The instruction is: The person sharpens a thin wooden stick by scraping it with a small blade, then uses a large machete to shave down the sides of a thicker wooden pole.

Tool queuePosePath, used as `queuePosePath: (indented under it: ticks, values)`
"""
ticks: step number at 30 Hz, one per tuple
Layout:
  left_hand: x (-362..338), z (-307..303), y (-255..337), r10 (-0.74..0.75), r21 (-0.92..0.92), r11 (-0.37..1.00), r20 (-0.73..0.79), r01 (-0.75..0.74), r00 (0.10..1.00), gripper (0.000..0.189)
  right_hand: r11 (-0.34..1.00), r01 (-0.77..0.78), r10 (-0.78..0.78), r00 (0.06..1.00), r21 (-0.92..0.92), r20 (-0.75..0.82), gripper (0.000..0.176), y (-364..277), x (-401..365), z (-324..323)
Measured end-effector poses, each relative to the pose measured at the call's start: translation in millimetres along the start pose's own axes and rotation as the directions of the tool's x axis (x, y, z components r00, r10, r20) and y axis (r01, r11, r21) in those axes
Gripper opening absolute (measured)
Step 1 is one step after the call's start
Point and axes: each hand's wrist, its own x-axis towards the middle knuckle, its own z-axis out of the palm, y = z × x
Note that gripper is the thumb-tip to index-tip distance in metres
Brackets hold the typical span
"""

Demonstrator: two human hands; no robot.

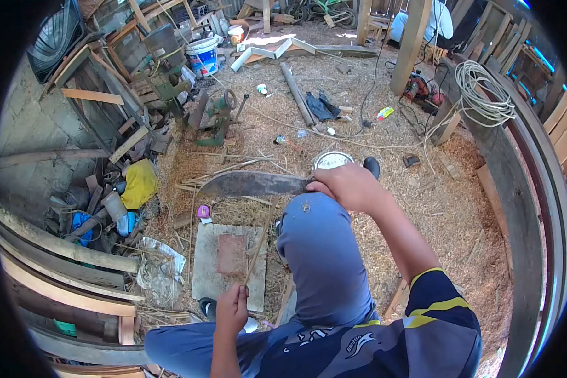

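Note:
My right hand (345, 184) is closed around the handle of a machete (253, 184), held above my raised knee. Its broad, dark blade points left and lies almost level across the view. Low in the view, my left hand (232, 307) pinches the near end of a thin wooden stick (260, 247). The stick slants up and away, and its far end comes close under the blade's edge. Below it on the ground lies a grey board (208, 259) with a reddish-brown block (232, 254) on it. A pink tape measure (203, 213) rests just beyond the board.
Wood shavings and thin strips cover the ground (397, 217). A round white lid (332, 160) is beyond my knee. Timber beams (69, 252) stand at left, a long curved beam (516, 208) at right. Further off are a paint bucket (203, 58), coiled cable (483, 94) and a person (440, 22).

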Motion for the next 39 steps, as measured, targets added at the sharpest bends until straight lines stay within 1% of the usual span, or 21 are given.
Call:
queuePosePath:
  ticks: [3,6,9,10,11,12,15,18,21,23,24,27,28,31,32,35,36,38,39]
  values:
    - [1,2,-4,0.000,0.011,1.000,0.006,0.000,1.000,0.027,0.999,-0.002,0.002,1.000,-0.046,-0.017,0.051,2,-3,0]
    - [3,2,2,-0.012,0.001,1.000,-0.028,0.012,1.000,0.030,0.995,0.011,-0.016,0.998,-0.095,-0.061,0.050,-3,-3,-3]
    - [5,0,-7,-0.011,-0.048,0.999,0.011,0.011,1.000,0.020,0.991,0.007,-0.018,0.997,-0.135,-0.080,0.049,-4,-3,-1]
    - [6,1,-8,-0.100,-0.194,0.976,0.003,0.099,0.995,0.016,0.991,0.004,-0.015,0.996,-0.135,-0.083,0.048,-5,-2,-2]
    - [8,2,-9,-0.191,-0.337,0.924,0.006,0.182,0.982,0.013,0.991,0.004,-0.016,0.996,-0.135,-0.083,0.048,-7,-1,-2]
    - [9,2,-10,-0.279,-0.473,0.843,0.020,0.255,0.960,0.014,0.992,-0.008,-0.002,0.997,-0.128,-0.079,0.048,-8,1,-2]
    - [17,-26,7,-0.354,-0.618,0.707,0.114,0.345,0.928,0.021,0.990,-0.042,0.033,0.997,-0.137,-0.066,0.048,-6,6,-3]
    - [38,-53,-10,-0.440,-0.709,0.593,0.112,0.382,0.891,0.024,0.975,-0.080,0.068,0.995,-0.208,-0.067,0.049,-1,14,-8]
    - [54,-85,-42,-0.340,-0.861,0.383,0.206,0.335,0.917,0.030,0.947,-0.116,0.104,0.993,-0.299,-0.059,0.050,1,28,-28]
    - [63,-101,-34,-0.350,-0.933,0.222,0.196,0.284,0.916,0.030,0.946,-0.087,0.072,0.996,-0.314,-0.059,0.051,-2,37,-46]
    - [67,-106,-33,-0.350,-0.957,0.137,0.195,0.256,0.916,0.030,0.955,-0.089,0.067,0.994,-0.283,-0.086,0.052,-5,42,-50]
    - [80,-99,-58,-0.329,-0.984,0.176,-0.023,0.037,0.944,0.031,0.967,-0.077,0.071,0.997,-0.243,-0.032,0.052,-17,61,-66]
    - [84,-92,-69,-0.360,-0.984,0.181,-0.059,0.007,0.931,0.026,0.977,-0.094,0.098,0.995,-0.190,0.009,0.056,-26,68,-69]
    - [93,-72,-103,-0.420,-0.923,0.385,-0.166,0.009,0.892,0.023,0.992,-0.082,0.096,0.984,-0.096,0.153,0.059,-33,96,-62]
    - [96,-68,-111,-0.443,-0.894,0.446,-0.189,0.033,0.877,0.025,0.988,-0.147,0.154,0.972,-0.050,0.180,0.063,-42,103,-58]
    - [100,-60,-131,-0.502,-0.801,0.595,-0.306,0.067,0.809,0.024,0.990,-0.083,0.118,0.930,-0.114,0.348,0.068,-59,123,-36]
    - [101,-56,-144,-0.513,-0.796,0.599,-0.300,0.086,0.804,0.026,0.986,-0.005,0.067,0.928,-0.167,0.366,0.063,-58,130,-23]
    - [101,-49,-165,-0.555,-0.825,0.543,-0.214,0.156,0.804,0.027,0.994,-0.105,0.097,0.883,-0.009,0.460,0.052,-76,136,4]
    - [99,-44,-178,-0.576,-0.837,0.512,-0.170,0.191,0.800,0.027,0.985,-0.161,0.106,0.853,0.065,0.510,0.050,-83,139,18]
